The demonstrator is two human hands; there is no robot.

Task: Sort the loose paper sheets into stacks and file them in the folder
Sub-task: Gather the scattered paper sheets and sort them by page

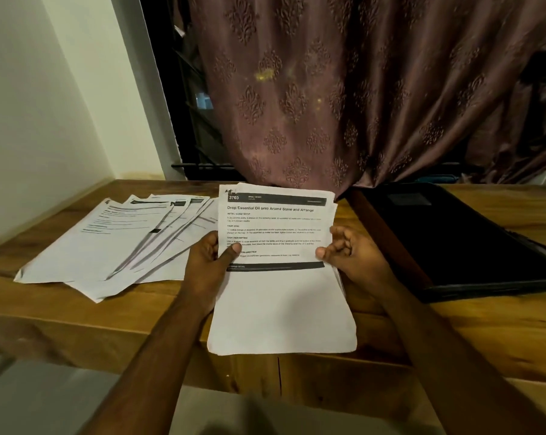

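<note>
The left hand (209,262) and right hand (353,254) each pinch a side edge of a small stack of sheets (281,277), held above the near edge of a wooden table (77,315) with its long axis running away from the person and its header farthest. Loose sheets (114,240) lie fanned to the left, a closed black folder (460,240) to the right, a patterned curtain (343,89) and a pale wall (45,105) behind

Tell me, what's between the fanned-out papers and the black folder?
The stack of sheets, held by the left hand and right hand, per the head view.
</note>
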